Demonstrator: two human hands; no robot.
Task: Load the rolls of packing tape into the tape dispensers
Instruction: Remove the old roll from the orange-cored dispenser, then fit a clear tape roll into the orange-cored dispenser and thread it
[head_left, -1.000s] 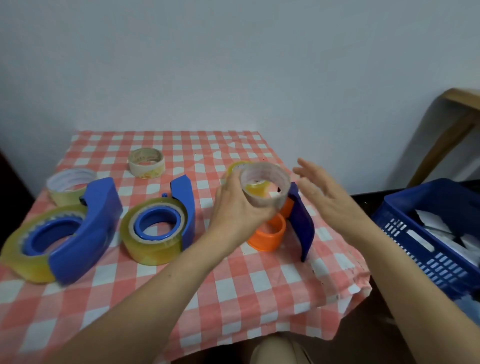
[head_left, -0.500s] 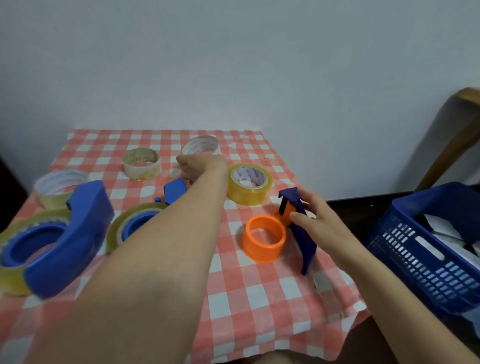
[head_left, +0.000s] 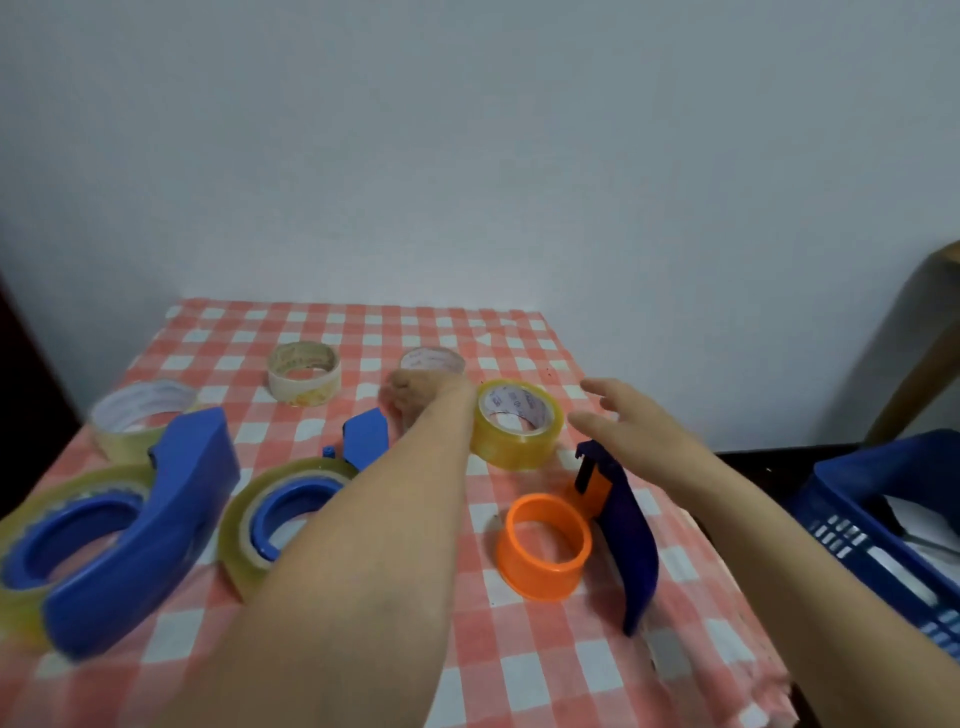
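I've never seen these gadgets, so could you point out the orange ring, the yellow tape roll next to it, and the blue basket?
orange ring (head_left: 543, 554): head view, front outer wall.
yellow tape roll (head_left: 514, 446): head view, outer side.
blue basket (head_left: 857, 540): head view, slotted near wall.

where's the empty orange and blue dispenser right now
In the head view the empty dispenser stands on the checked cloth right of centre, just in front of the yellow tape roll and below the open right hand.

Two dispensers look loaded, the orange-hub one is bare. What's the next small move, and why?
Probably close the right hand on the yellow tape roll. That hand hovers open just right of the roll, which stands free on the checked tablecloth, right behind the empty orange hub of the dark blue dispenser. The left hand is further back, by a clear roll.
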